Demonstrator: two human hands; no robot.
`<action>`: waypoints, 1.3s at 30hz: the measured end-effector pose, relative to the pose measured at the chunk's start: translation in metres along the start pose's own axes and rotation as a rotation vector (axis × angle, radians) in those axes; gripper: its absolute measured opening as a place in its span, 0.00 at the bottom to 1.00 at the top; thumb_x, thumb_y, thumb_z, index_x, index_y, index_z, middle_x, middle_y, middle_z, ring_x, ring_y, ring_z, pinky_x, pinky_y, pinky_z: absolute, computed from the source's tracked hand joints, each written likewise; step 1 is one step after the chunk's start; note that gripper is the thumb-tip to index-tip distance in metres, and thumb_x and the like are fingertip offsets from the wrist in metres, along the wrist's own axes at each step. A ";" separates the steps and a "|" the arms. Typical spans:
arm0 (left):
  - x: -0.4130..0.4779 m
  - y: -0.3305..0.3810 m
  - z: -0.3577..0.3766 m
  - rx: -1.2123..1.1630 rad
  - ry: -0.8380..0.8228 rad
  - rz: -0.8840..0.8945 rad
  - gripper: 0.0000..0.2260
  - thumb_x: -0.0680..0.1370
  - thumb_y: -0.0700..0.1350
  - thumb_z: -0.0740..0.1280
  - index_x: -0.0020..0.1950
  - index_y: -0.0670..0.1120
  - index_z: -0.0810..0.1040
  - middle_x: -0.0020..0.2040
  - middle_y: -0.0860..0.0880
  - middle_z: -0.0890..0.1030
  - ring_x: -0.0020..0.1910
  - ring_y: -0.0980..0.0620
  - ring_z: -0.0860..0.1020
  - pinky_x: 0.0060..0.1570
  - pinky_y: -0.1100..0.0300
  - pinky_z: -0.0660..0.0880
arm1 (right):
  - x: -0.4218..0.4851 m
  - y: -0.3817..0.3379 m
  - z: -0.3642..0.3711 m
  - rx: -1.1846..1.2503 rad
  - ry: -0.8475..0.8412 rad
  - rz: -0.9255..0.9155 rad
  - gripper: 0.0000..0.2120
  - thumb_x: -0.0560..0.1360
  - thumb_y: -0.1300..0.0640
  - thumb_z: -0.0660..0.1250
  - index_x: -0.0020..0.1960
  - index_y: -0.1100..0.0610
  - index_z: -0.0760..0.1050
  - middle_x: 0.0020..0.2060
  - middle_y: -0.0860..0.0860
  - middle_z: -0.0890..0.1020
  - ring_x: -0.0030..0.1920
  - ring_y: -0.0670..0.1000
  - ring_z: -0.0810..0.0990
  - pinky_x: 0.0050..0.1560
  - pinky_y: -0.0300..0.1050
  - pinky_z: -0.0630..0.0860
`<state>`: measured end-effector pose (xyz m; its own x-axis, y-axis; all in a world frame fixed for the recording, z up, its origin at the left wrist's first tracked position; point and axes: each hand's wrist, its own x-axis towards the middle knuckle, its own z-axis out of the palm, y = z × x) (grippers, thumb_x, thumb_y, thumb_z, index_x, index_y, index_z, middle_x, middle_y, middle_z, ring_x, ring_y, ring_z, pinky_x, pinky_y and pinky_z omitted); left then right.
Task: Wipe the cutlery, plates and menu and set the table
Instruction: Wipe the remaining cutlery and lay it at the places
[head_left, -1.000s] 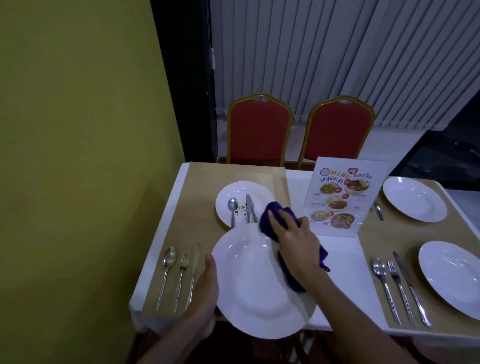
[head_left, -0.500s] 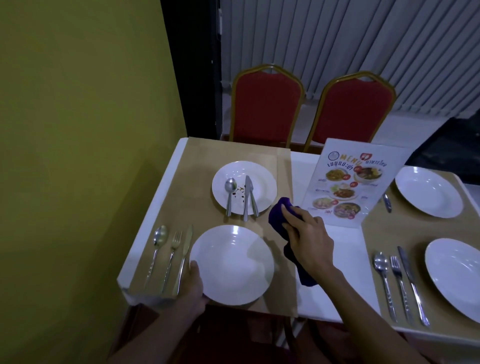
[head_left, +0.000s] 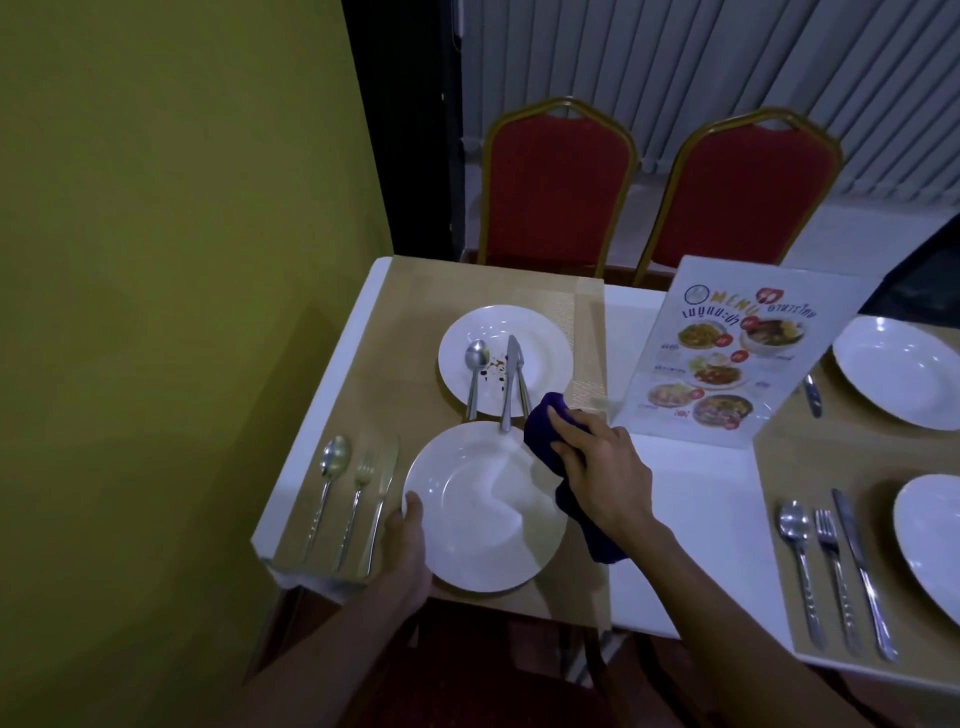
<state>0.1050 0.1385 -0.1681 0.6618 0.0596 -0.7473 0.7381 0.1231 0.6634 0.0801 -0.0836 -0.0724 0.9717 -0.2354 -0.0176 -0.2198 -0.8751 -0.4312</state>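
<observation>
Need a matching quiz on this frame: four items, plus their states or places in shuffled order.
Column one:
1 near plate
2 far plate
3 purple cloth
4 menu

Column two:
A stands upright on the table
B gripped by the right hand
C stained, with a spoon and knife on it
D left hand holds its rim

Pairs: 1-D, 2-C, 3-B, 4-A

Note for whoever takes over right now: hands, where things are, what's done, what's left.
Left hand grips the near plate by its rim; right hand holds the cloth at its right edge.
Near plate looks clean.
Far plate is stained, cutlery on it: both left to wipe.
Laid set lies left of the near plate.
Menu stands mid-table; wiped or not, cannot tell.
</observation>
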 end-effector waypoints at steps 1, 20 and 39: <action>-0.001 0.002 0.000 0.058 0.026 0.022 0.24 0.83 0.57 0.55 0.73 0.44 0.69 0.68 0.41 0.75 0.66 0.38 0.73 0.67 0.38 0.70 | 0.001 -0.001 0.001 -0.001 -0.004 0.005 0.20 0.83 0.54 0.58 0.73 0.42 0.67 0.68 0.45 0.74 0.57 0.56 0.72 0.42 0.50 0.76; 0.114 0.143 0.114 1.449 -0.280 0.802 0.17 0.83 0.53 0.56 0.58 0.48 0.82 0.60 0.44 0.75 0.63 0.43 0.68 0.60 0.49 0.69 | 0.100 -0.041 0.061 0.092 0.239 0.429 0.18 0.81 0.55 0.61 0.71 0.49 0.72 0.68 0.47 0.76 0.61 0.55 0.75 0.52 0.50 0.76; 0.028 0.180 0.029 0.808 -0.694 0.477 0.13 0.84 0.49 0.55 0.44 0.53 0.75 0.30 0.57 0.72 0.26 0.60 0.67 0.32 0.60 0.64 | 0.084 -0.097 0.013 -0.245 0.065 0.191 0.42 0.66 0.66 0.74 0.75 0.44 0.64 0.74 0.43 0.66 0.55 0.57 0.73 0.34 0.46 0.73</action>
<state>0.2601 0.1338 -0.0682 0.6406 -0.6553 -0.4003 0.0985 -0.4469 0.8892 0.1845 -0.0131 -0.0436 0.9051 -0.4250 -0.0166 -0.4198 -0.8864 -0.1950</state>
